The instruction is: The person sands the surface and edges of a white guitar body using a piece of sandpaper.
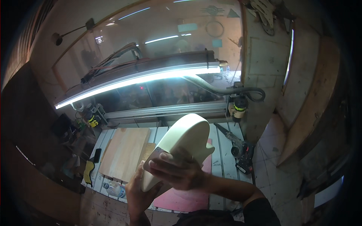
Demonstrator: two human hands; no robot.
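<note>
A pale, cream-white guitar body [185, 130] is held up tilted above the worktable, its rounded end pointing away from me and a curved horn sticking out on the right. Its lower left end rests in my left hand [136, 190], whose fingers and thumb close around the edge. My right hand [183, 172] lies across the side of the body, fingers bent, pressing a small brownish sheet of sandpaper [154, 157] against it. Part of the body is covered by my right hand and its shadow.
On the slatted white table [223, 188] lie light wooden boards [124, 150], a pink sheet [181, 199], a plastic bottle [114, 189], a black phone [97, 155] and a cordless blower [237, 147]. A bright tube lamp [143, 81] hangs low across the table's far side.
</note>
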